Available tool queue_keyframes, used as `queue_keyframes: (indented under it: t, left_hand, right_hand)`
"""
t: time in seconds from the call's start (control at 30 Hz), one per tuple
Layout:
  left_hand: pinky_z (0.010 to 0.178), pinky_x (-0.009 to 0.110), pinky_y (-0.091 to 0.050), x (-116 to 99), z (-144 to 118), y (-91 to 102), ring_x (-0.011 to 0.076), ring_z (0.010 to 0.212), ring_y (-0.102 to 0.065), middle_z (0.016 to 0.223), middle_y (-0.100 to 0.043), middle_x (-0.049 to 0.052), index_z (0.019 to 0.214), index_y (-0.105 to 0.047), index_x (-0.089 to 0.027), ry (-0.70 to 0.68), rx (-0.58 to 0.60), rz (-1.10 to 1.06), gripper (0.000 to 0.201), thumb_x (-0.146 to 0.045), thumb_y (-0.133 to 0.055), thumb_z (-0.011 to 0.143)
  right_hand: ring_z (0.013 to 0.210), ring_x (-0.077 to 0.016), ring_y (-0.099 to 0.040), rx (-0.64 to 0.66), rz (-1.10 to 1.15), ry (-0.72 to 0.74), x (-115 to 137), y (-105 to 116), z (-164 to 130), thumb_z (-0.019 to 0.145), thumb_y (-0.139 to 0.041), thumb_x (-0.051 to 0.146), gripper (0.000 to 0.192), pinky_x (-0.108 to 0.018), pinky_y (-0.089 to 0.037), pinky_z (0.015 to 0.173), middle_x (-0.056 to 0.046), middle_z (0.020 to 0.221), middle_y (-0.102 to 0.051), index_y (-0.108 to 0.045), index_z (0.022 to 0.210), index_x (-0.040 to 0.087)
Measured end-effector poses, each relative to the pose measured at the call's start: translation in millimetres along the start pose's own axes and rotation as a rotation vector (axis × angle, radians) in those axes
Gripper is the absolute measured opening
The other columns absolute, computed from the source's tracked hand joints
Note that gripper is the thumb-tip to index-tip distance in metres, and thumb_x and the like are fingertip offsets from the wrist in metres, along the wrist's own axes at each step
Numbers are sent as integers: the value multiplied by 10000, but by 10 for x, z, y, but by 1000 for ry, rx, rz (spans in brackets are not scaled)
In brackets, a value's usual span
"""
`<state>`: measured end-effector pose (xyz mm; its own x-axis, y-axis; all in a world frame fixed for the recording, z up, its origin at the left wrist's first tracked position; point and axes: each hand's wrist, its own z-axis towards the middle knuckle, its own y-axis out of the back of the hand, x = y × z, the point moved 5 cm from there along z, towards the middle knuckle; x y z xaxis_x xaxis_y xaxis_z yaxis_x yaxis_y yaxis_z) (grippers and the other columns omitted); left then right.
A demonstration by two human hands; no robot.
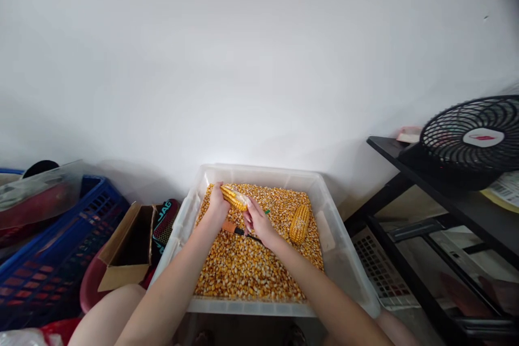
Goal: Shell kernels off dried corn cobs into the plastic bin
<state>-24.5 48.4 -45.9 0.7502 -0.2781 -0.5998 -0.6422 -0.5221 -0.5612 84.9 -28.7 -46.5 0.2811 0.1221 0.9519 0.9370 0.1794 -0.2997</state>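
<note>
The held corn cob (235,198) lies across between the two hands, over the left half of the kernels. Its long axis is slanted: one end points to the upper left, into the left hand (218,204), and the other end points to the lower right, to the right hand (260,223). The left hand is closed around the far left end. The right hand has its thumb and fingers at the near right end, where a pale, bare-looking patch shows on the upper side. So both hands are on the same cob, with a part of it visible between them.

There are two cobs in total. The second corn cob (299,225) rests to the right of the right hand, on the loose kernels (251,275), with its long axis running almost straight away from the person. The kernels are too many for counting, and they spread below and around both hands, inside one translucent plastic tub (343,265).

Under the hands is one orange-handled tool (229,226); its handle is below the left hand, and its dark shaft goes to the right, below the right hand. I cannot tell its exact kind. Well to the left of the hands stand one cardboard box (125,277) and one blue basket (60,259); well to the right is one black fan (482,138).
</note>
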Motion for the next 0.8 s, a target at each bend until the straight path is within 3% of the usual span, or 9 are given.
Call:
queue_keyframes:
  t: [0.17,0.3,0.4,0.5,0.6,0.67,0.8]
  left_hand:
    - [561,234,-483,-39,-39,-37,138,560,-579,617,-583,16,709,-529,-177,-47,19,-109,270,-313,-361,871]
    - [625,277,-512,70,-118,-212,176,664,-616,681,-626,63,779,-590,-137,-24,262,-69,269,-325,-413,856]
    - [628,267,-513,171,-240,-332,171,689,-619,726,-645,70,799,-611,-130,-43,443,156,166,-290,-575,775]
    - [589,259,-500,303,-436,-422,177,668,-613,709,-643,75,773,-642,-124,-99,644,535,201,-319,-650,725]
    - [539,262,-469,496,-657,-462,185,615,-598,661,-635,57,741,-670,-131,-100,827,837,239,-366,-674,697]
    - [613,270,-474,551,-759,-484,205,689,-616,697,-658,46,771,-684,-152,-206,837,872,210,-328,-710,661]
    - [936,287,-386,595,-856,-523,236,1064,-566,1034,-673,55,933,-667,-200,-428,787,739,278,-261,-709,665]
  right_hand:
    - [528,-115,-517,-22,2,-8,111,3,20,756,-530,559,627,-220,-443,403,46,684,-524,-350,1279,262]
    - [450,-99,-464,-286,-4,66,174,266,83,724,-588,515,389,-208,-397,398,70,567,-482,-492,964,224]
    - [408,-86,-412,-454,83,146,296,596,130,729,-570,522,330,-200,-354,399,84,473,-392,-469,716,208]
    - [519,-100,-493,-554,205,223,437,873,159,708,-578,488,298,-214,-421,490,49,613,-517,-493,756,207]
    - [654,-126,-547,-590,197,245,473,958,176,704,-552,464,275,-234,-456,587,18,746,-584,-518,775,200]
    - [668,-137,-549,-584,148,215,418,926,191,705,-523,465,268,-246,-463,620,20,716,-577,-518,748,200]
    - [709,-159,-577,-493,168,151,280,811,238,683,-521,456,271,-267,-484,673,8,715,-599,-539,753,195]
